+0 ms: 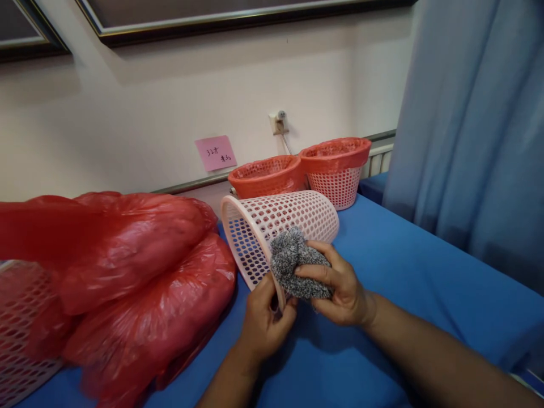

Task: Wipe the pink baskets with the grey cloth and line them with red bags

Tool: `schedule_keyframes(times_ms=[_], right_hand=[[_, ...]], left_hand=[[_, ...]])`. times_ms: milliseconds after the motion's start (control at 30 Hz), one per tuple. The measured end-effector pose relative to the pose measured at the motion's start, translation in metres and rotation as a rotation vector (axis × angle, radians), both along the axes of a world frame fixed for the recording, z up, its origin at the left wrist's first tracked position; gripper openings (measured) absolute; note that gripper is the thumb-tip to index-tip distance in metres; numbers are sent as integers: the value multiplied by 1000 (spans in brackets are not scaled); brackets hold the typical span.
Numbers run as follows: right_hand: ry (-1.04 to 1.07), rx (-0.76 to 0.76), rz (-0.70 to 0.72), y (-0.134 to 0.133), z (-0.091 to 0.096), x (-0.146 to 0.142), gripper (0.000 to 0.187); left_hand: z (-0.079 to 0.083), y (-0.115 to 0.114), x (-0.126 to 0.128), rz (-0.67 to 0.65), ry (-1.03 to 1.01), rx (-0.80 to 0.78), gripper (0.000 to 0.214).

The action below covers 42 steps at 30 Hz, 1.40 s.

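Note:
A fuzzy grey cloth (293,266) is bunched in my right hand (340,286), whose fingers wrap round it. It presses against the rim of a pink perforated basket (289,218) lying on its side on the blue table (408,272), mouth facing left and toward me. My left hand (266,320) is closed just below the rim, pinching the basket's edge next to the cloth.
A heap of red plastic bags (131,272) fills the left, draped partly over another pink basket (21,334) at the lower left. Two baskets lined with red bags (335,161) stand at the back by the wall. A blue curtain (476,124) hangs at the right.

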State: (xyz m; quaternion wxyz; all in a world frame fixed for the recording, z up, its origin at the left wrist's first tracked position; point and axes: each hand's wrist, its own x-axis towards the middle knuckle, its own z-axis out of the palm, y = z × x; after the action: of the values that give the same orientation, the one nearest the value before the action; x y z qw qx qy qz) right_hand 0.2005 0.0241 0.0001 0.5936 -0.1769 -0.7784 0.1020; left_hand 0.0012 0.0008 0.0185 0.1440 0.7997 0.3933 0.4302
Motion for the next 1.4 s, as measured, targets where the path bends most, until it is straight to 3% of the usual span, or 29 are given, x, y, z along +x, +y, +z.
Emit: schedule_keyframes(times_ms=[100, 200, 333, 400, 500, 600, 700, 800, 900, 1000, 1133, 1200, 1267, 1333, 1400], right_hand=[[-26, 13, 0, 4, -1, 1, 58], [59, -88, -167, 18, -5, 5, 53], [483, -480, -519, 65, -16, 30, 42], [727, -738, -497, 90, -22, 44, 45], [846, -907, -405, 108, -28, 54, 46], [765, -802, -429, 98, -26, 46, 46], [442, -426, -437, 64, -17, 27, 45], [85, -100, -214, 21, -9, 8, 57], [-43, 55, -84, -2, -8, -3, 64], [64, -21, -242, 13, -11, 2, 58], [417, -406, -589, 68, -19, 31, 44], [617, -632, -606, 91, -22, 45, 47], [782, -805, -530, 101, -24, 52, 53], [805, -812, -496, 96, -23, 48, 53], [634, -620, -516, 78, -19, 36, 48]], left_hand=[[3, -4, 0, 48, -77, 62, 9], [2, -5, 0, 82, -76, 81, 17], [0, -4, -1, 68, -53, 146, 35], [-1, -4, -1, 53, -42, 193, 37], [-3, -3, -3, 39, -35, 217, 34], [-6, -2, -4, 58, -28, 219, 34], [-7, 0, -3, 46, -15, 180, 34], [-6, 1, 0, -16, -8, 116, 27], [-6, 2, 1, -69, -13, 71, 22], [-8, 3, 0, -38, 7, 24, 23], [-11, 5, -3, -9, 67, 8, 21], [-13, 5, -4, -17, 124, 5, 17], [-15, 6, -4, -22, 192, -12, 16], [-17, 7, -4, -10, 263, -44, 15], [-19, 9, -5, 10, 321, -75, 15]])
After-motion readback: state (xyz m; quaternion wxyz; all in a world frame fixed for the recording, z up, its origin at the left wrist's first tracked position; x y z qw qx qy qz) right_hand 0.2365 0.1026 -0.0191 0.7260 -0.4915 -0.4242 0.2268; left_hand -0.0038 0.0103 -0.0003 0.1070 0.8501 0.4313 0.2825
